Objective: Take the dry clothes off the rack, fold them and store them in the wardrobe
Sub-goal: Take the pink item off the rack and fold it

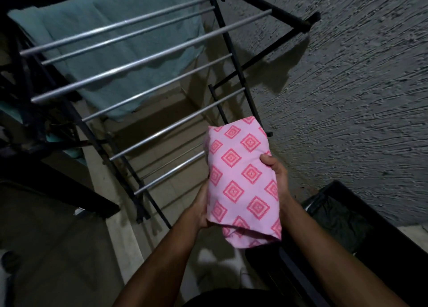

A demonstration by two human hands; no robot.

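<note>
A folded pink cloth (243, 179) with red diamond patterns is held in front of me, lower centre. My left hand (201, 210) grips its left edge from below, fingers hidden under the fabric. My right hand (276, 172) grips its right edge, thumb on top. The drying rack (129, 68) with silver bars and a black frame stands ahead and to the left. A teal towel (129, 42) hangs over its far bars.
A rough grey textured wall (359, 86) runs along the right. A black bin (347, 218) with a dark liner stands at the lower right. Tiled floor (162, 130) shows beneath the rack. Dark furniture (34, 144) crowds the left side.
</note>
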